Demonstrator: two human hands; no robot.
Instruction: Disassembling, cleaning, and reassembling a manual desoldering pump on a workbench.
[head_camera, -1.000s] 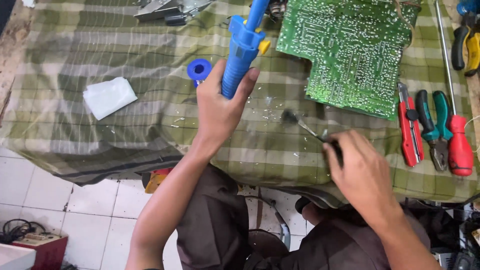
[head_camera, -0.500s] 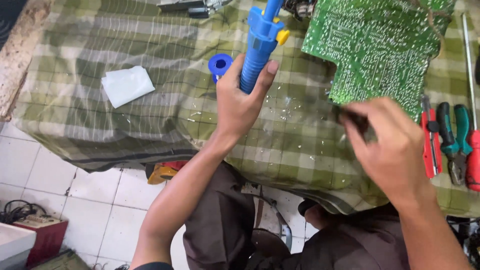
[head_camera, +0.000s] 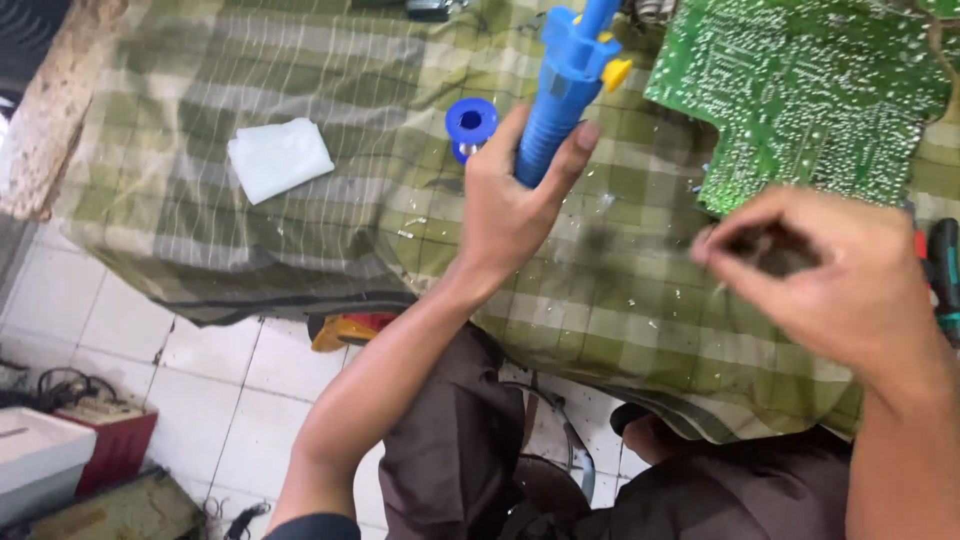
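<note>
Left hand (head_camera: 515, 205): wrapped around blue desoldering pump (head_camera: 565, 90), upper centre.
Right hand (head_camera: 835, 285): pinching a dark, blurred tool, right.
Risk: solder flecks may scatter across circuit board (head_camera: 800, 95) and checked cloth (head_camera: 300, 240).

A blue ribbed desoldering pump (head_camera: 565, 90) with a yellow button stands nearly upright over the green checked cloth, gripped around its lower barrel.

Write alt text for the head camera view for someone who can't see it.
A person's left hand grips a blue desoldering pump upright over a green checked cloth, while the blurred right hand closes on something dark. A green circuit board, a blue spool and a folded white cloth lie on it.
</note>
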